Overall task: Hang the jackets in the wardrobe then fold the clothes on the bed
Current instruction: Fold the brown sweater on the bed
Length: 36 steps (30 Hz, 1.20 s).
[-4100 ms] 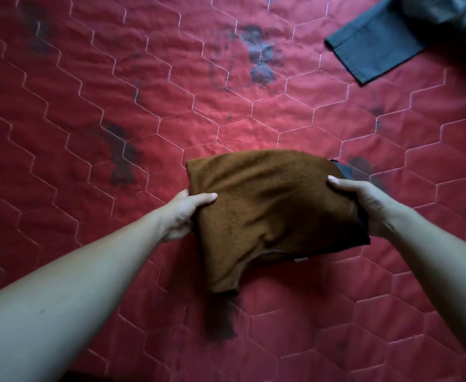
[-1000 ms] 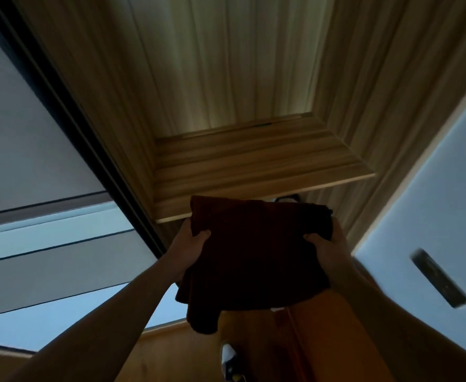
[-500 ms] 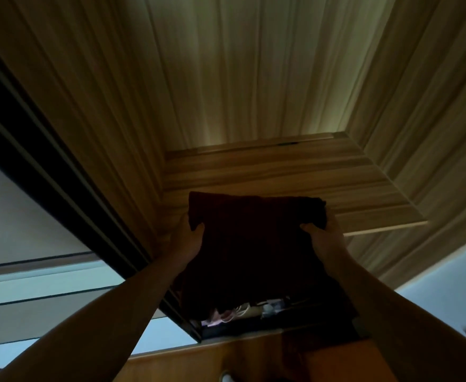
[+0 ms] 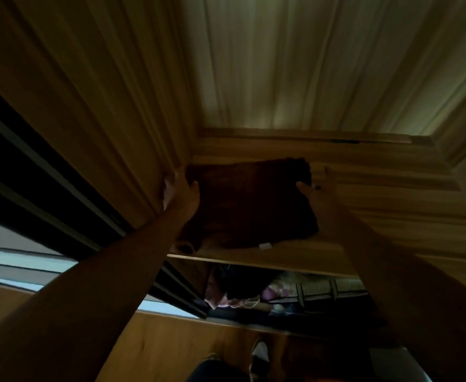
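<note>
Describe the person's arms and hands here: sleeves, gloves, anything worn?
The left forearm and right forearm are bare to the frame edge; no sleeves show. The left hand and right hand are ungloved, no watch or bracelet visible. A small dark spot on a right-hand finger may be a ring; too dim to tell.

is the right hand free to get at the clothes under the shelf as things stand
Probably not directly: the right hand is up on the wooden shelf holding the folded brown garment, and that board lies between it and the clothes below.
</note>
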Motion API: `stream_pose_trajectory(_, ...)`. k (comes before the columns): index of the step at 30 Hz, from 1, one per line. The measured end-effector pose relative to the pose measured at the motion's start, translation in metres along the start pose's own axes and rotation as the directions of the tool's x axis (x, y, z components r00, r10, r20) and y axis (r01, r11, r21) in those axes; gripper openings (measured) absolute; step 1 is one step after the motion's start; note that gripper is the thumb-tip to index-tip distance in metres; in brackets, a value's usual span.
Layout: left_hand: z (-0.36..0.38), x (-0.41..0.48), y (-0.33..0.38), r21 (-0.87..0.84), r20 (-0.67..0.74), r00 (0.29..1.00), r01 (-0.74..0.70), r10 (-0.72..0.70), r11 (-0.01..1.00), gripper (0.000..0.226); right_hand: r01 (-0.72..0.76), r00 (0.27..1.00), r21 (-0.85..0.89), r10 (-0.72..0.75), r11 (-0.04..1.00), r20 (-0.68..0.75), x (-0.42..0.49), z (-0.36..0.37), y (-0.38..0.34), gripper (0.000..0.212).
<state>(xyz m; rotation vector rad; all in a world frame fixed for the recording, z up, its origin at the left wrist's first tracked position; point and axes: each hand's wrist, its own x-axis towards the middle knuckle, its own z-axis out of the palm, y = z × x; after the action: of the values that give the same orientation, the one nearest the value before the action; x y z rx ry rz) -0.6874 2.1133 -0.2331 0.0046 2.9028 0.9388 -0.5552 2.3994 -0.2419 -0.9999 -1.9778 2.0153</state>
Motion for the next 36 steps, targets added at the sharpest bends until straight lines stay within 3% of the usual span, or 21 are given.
stream_pose_trajectory(2,0.014,-0.003,-0.011,0.174,0.146,0.989,-0.051,0.025,0.983,0.068,0.017,0.992,-0.269,0.018,0.963,0.128,0.005,0.002,0.016,0.087)
stream_pose_trajectory(4,0.032,-0.013,-0.025,0.281,0.263,0.964,-0.11,0.034,0.953,0.067,0.113,0.979,-0.515,-0.006,0.849,0.206,0.006,0.005,0.039,0.087)
stream_pose_trajectory(8,0.048,-0.016,-0.041,0.341,0.273,0.96,-0.151,0.057,0.928,0.063,0.159,0.986,-0.826,-0.038,0.54,0.165,0.007,0.017,0.071,0.086)
stream_pose_trajectory(10,0.048,-0.012,-0.042,0.363,0.266,0.961,-0.17,0.073,0.916,0.063,0.152,0.988,-0.902,-0.059,0.403,0.14,0.009,0.024,0.076,0.083)
stream_pose_trajectory(14,0.047,-0.013,-0.037,0.381,0.208,0.978,-0.099,0.019,0.919,0.063,0.232,0.973,-0.914,-0.085,0.333,0.216,0.033,0.03,0.066,0.078)
stream_pose_trajectory(16,0.045,-0.017,-0.03,0.368,0.203,0.979,-0.047,-0.031,0.929,0.064,0.268,0.963,-0.934,-0.083,0.236,0.255,0.054,0.023,0.053,0.078)
stream_pose_trajectory(18,0.045,-0.027,-0.021,0.313,0.202,0.979,-0.03,-0.036,0.949,0.062,0.207,0.976,-0.965,-0.098,0.162,0.193,0.07,0.019,0.035,0.077)
stream_pose_trajectory(21,0.051,-0.046,-0.005,0.208,0.229,0.966,-0.17,0.121,0.963,0.043,0.117,0.986,-0.937,-0.152,0.329,0.07,0.072,0.027,0.017,0.064)
stream_pose_trajectory(23,0.054,-0.052,0.001,0.176,0.238,0.95,-0.245,0.2,0.953,0.026,0.147,0.985,-0.861,-0.15,0.487,0.083,0.06,0.034,0.016,0.058)
stream_pose_trajectory(25,0.052,-0.044,0.003,0.26,0.204,0.949,-0.29,0.241,0.921,0.022,0.16,0.986,-0.791,-0.127,0.591,0.105,0.044,0.039,0.023,0.061)
stream_pose_trajectory(26,0.052,-0.037,0.003,0.351,0.185,0.947,-0.312,0.261,0.883,0.022,0.152,0.988,-0.759,-0.114,0.633,0.103,0.038,0.04,0.027,0.064)
stream_pose_trajectory(28,0.052,-0.026,-0.002,0.457,0.257,0.935,-0.339,0.243,0.822,0.047,0.126,0.992,-0.694,-0.071,0.709,0.107,0.029,0.045,0.032,0.069)
stream_pose_trajectory(31,0.052,-0.015,-0.011,0.345,0.435,0.88,-0.356,0.188,0.868,0.062,0.131,0.985,-0.654,-0.021,0.745,0.173,0.031,0.054,0.037,0.077)
stream_pose_trajectory(36,0.051,-0.025,-0.016,0.414,0.415,0.91,-0.208,0.019,0.886,0.066,0.276,0.95,-0.706,-0.073,0.652,0.304,0.056,0.084,0.043,0.079)
